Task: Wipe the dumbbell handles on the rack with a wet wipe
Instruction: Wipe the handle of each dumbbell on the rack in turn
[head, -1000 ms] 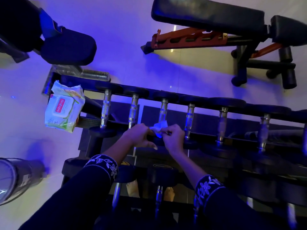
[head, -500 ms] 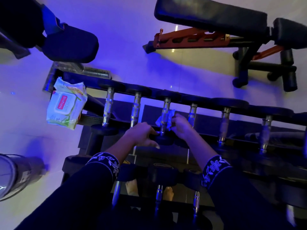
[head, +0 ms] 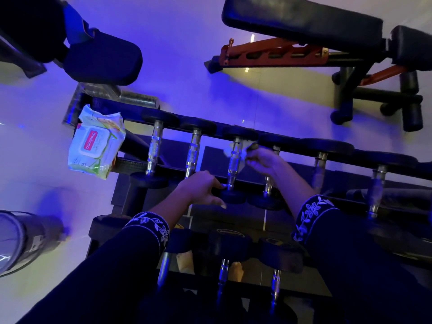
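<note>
head view: wipe held on a dumbbell handle, top rack row.
the wipe (head: 243, 148) is pinched in the right hand (head: 263, 160) and pressed against the far end of the handle (head: 233, 161) of the third dumbbell (head: 233, 197) from the left on the rack (head: 127, 163). the near head of the same dumbbell is gripped by the left hand (head: 201, 188), fingers above, thumb below. a pack (head: 95, 143) is lodged at the rack's left end; a bench (head: 304, 19) is seen beyond.
</note>
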A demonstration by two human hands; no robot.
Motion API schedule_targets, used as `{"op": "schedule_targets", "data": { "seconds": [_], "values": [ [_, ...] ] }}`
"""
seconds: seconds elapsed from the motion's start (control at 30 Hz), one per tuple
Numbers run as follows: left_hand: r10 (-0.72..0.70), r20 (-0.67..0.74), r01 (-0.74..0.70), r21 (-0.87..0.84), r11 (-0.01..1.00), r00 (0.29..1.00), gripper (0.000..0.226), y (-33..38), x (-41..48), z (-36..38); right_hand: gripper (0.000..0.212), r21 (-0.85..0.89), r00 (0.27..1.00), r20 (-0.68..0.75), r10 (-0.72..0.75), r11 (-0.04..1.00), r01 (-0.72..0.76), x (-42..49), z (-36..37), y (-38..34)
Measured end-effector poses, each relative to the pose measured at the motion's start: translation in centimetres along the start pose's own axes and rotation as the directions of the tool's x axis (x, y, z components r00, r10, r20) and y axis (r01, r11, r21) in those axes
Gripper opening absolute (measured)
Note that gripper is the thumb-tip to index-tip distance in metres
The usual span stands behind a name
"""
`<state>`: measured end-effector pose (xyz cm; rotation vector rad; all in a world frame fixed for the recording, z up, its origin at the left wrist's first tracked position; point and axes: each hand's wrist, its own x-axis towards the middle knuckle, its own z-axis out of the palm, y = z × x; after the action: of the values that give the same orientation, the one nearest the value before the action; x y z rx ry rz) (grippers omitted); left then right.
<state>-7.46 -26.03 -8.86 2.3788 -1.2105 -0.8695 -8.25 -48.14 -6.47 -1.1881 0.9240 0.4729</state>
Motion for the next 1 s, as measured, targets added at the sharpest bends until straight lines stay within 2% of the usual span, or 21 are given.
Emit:
{"op": "schedule_targets", "data": {
  "seconds": [0.07,0.13,0.2,0.27,0.33,0.43,0.5,0.57,0.63,0.73,0.83,0.9,1.0],
  "values": [
    [-0.005,0.004,0.005,-0.005,1.000,1.000,0.072,0.1,-0.1,-0.1,0.032,0.075,0.998,-0.049,-0.050,0.996,0.053,-0.3,0.6,-0.1],
    [-0.011,0.009,0.011,-0.021,1.000,1.000,0.072,0.1,-0.1,-0.1,0.027,0.049,0.988,-0.115,-0.103,0.993,0.109,-1.2,1.1,0.8],
    [-0.011,0.014,0.011,-0.015,1.000,1.000,0.072,-0.1,0.0,0.0,0.028,-0.049,0.975,-0.179,-0.132,0.991,0.125,-2.3,1.6,2.3],
    [-0.008,0.013,0.008,0.005,1.000,1.000,0.070,-0.1,0.1,0.0,0.029,-0.222,0.941,-0.284,-0.182,0.968,0.120,-3.8,2.6,4.4],
    [-0.001,0.006,0.001,0.011,1.000,1.000,0.065,-0.2,0.1,0.1,0.022,-0.401,0.857,-0.383,-0.344,0.898,0.181,-5.2,4.1,6.3],
    [0.000,0.010,0.000,0.026,1.000,1.000,0.066,0.1,0.0,-0.1,0.012,-0.552,0.647,-0.441,-0.621,0.757,0.350,-4.9,6.0,5.5],
    [-0.005,0.014,0.005,0.033,0.999,1.000,0.066,0.2,0.0,-0.2,0.011,-0.594,0.518,-0.457,-0.723,0.682,0.427,-3.5,6.5,3.5],
    [-0.005,0.019,0.004,0.040,0.999,1.000,0.065,0.3,0.0,-0.3,0.015,-0.630,0.429,-0.484,-0.763,0.644,0.433,-2.2,6.7,2.1],
    [-0.003,0.024,0.002,0.032,0.999,1.000,0.065,0.2,0.0,-0.4,0.016,-0.687,0.423,-0.423,-0.801,0.588,0.426,-2.0,6.7,2.9],
    [0.001,0.027,-0.002,0.054,0.999,1.000,0.061,0.2,0.0,-0.2,0.013,-0.776,0.498,-0.215,-0.840,0.456,0.435,-3.2,5.9,7.0],
    [-0.002,0.021,0.001,0.075,0.997,1.000,0.057,0.1,0.1,-0.1,0.008,-0.792,0.524,-0.088,-0.847,0.378,0.479,-4.0,5.0,9.3],
    [0.008,0.021,-0.009,0.060,0.998,1.000,0.060,0.2,0.0,-0.1,0.010,-0.775,0.522,-0.132,-0.843,0.416,0.476,-3.2,5.0,7.4],
    [0.010,0.021,-0.011,0.045,0.999,1.000,0.065,0.2,-0.1,-0.3,0.011,-0.723,0.496,-0.274,-0.824,0.517,0.458,-1.8,5.6,3.6]
  ]
}}
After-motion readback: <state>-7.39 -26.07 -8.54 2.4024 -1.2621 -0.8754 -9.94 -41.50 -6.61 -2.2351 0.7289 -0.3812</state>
